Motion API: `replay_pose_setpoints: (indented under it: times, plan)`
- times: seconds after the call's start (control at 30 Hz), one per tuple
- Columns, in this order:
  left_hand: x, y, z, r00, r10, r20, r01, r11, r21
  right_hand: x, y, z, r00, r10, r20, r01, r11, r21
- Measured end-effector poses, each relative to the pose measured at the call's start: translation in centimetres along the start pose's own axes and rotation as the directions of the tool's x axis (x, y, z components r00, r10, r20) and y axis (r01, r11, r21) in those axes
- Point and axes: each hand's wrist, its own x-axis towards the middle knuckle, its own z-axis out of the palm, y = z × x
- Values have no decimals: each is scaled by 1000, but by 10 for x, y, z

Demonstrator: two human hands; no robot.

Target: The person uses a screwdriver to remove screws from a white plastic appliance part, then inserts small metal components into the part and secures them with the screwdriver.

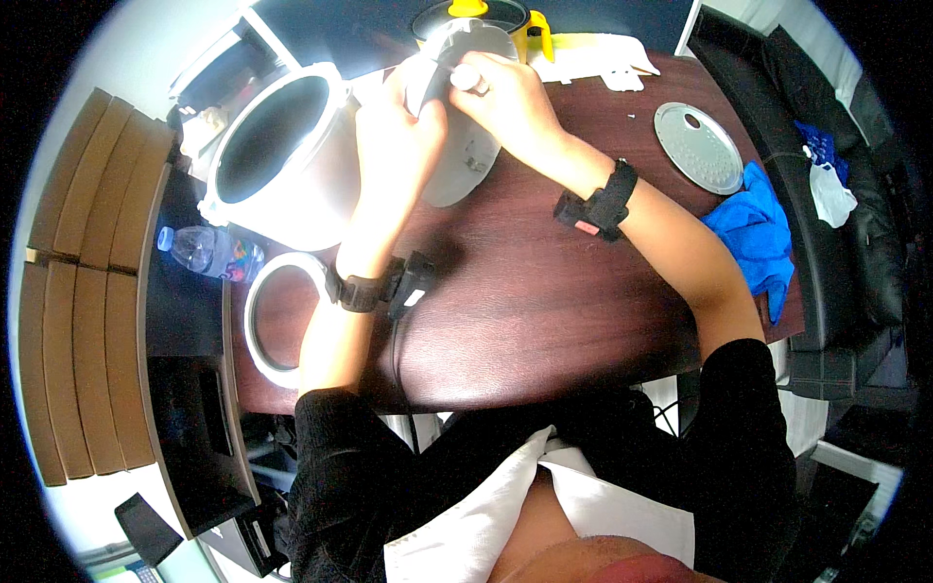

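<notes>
Both hands are raised close together over the far middle of the table. My left hand (400,141) is closed on the left edge of a shiny pale grey curved part (462,170), thumb toward me. My right hand (510,109) is closed around a small white round-ended piece (468,78), held against the upper area of that part. Glare and my fingers hide where the two meet. Just left of my hands, a large white cylindrical housing (316,189) lies tilted with its dark opening showing. Black straps with small boxes circle both wrists.
On the brown table (544,311) are a white ring (255,330) by my left forearm, a plastic bottle (209,251), a perforated grey disc (697,148) and a blue cloth (753,238). Behind my hands stands a yellow-handled container (539,37). A black cable hangs over the near edge.
</notes>
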Motion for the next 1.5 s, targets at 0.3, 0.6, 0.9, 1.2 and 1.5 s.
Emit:
replay_pose_setpoints:
  times: [0.3, 0.6, 0.9, 1.2, 1.5]
  plan:
    - [1, 2, -1, 999, 22, -40, -22, 1000, 18, 7, 11, -13, 965, -231, 126, 253, 946, -203]
    - [1, 3, -3, 1000, 9, 23, -9, 1000, 27, 2, 12, -4, 989, -143, 27, 145, 987, -71]
    - [0, -1, 0, 999, 31, -14, -31, 999, -7, 5, 14, -8, 973, -199, 113, 215, 965, -149]
    - [2, -15, 4, 987, 150, -63, -148, 988, 30, 15, 18, -17, 864, -457, 210, 497, 839, -223]
    - [1, -10, 2, 995, 81, -53, -82, 996, -20, 10, 19, -13, 937, -306, 170, 335, 923, -188]
